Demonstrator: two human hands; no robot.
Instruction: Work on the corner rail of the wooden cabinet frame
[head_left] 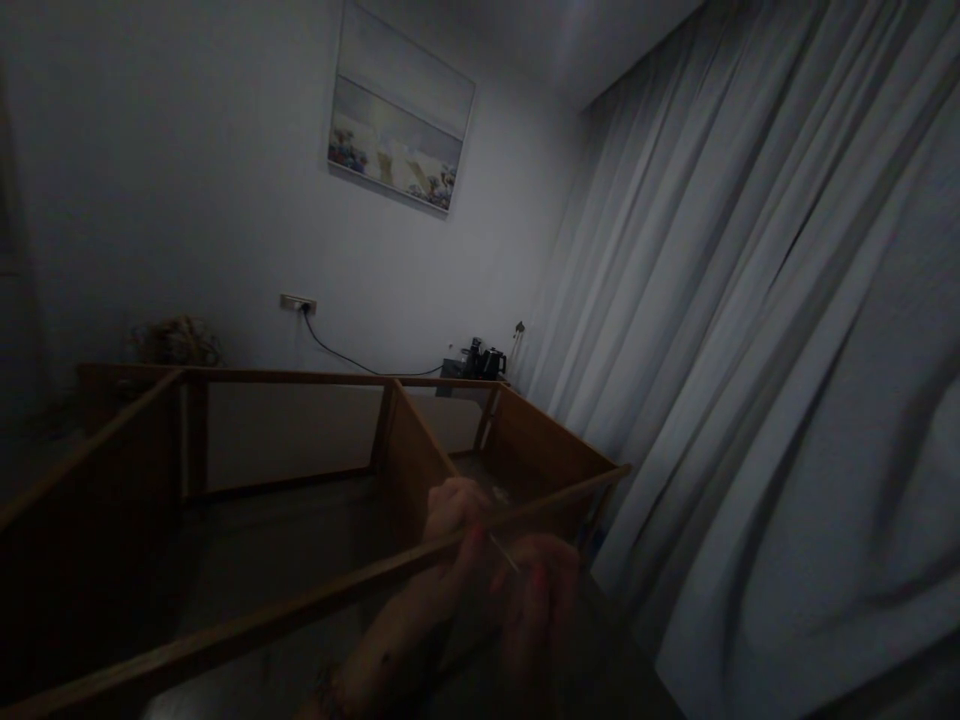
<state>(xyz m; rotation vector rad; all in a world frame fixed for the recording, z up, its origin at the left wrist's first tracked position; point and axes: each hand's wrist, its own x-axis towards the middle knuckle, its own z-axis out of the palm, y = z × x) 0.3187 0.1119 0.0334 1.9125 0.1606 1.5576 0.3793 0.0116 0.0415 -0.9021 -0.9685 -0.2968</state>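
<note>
A large wooden frame (300,602) with upright panels stretches before me. My left hand (452,520) is closed around its near rail, where the middle divider panel (424,435) meets it; the thumb lies on the near side. Just to the right, my right hand (538,590) pinches a thin metal rod (504,553) whose far end points at the rail beside my left thumb. Dim light and blur hide whether the rod is a hex key, a screwdriver or a screw, and whether its tip touches the wood.
Long grey curtains (720,320) hang close on the right. Against the back wall, a black kettle (493,363) stands among dark items. A cable (337,353) runs there from a wall socket (298,303). A picture (401,115) hangs above; a tangled bundle (178,342) sits at the left.
</note>
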